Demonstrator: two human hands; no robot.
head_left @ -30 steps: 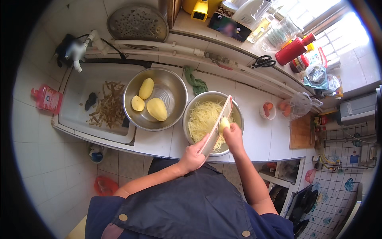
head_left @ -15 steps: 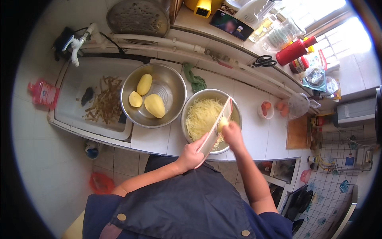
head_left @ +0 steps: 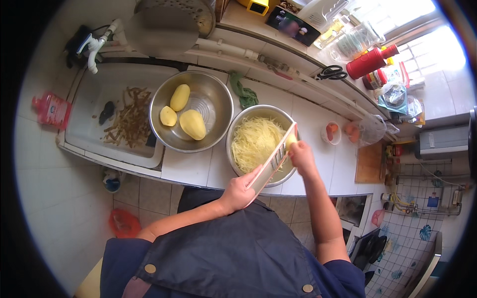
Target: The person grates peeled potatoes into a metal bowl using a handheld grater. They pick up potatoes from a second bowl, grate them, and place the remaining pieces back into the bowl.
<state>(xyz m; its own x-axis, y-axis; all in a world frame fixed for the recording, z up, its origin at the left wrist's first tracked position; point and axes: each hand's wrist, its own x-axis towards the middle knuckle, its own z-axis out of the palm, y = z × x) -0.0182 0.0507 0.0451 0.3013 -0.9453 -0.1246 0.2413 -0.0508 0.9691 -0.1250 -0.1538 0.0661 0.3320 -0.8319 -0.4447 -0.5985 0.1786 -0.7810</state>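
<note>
My left hand (head_left: 239, 191) is wrapped round the lower end of a flat grater (head_left: 266, 174) with a pale red rim. The grater slants up and away across the right part of a steel bowl (head_left: 233, 164). Heaped in that bowl are pale yellow potato shreds (head_left: 253, 141). Near the grater's far end, my right hand (head_left: 302, 158) grips a peeled potato piece (head_left: 291, 141) against its face; the fingers partly cover it. To the left, a larger steel basin (head_left: 214, 133) holds three peeled potatoes (head_left: 192, 125).
Brown peelings (head_left: 131, 119) lie in the white sink (head_left: 82, 131) at left, below a tap (head_left: 94, 49). A green cloth (head_left: 243, 91) rests behind the bowls. Rightward are a small white cup (head_left: 331, 133) and a wooden board (head_left: 370, 163). Black scissors (head_left: 332, 72) hang by the sill.
My right hand has slid the potato piece up the grater, away from me and slightly right. My left hand keeps its grip on the grater. The view has shifted slightly.
</note>
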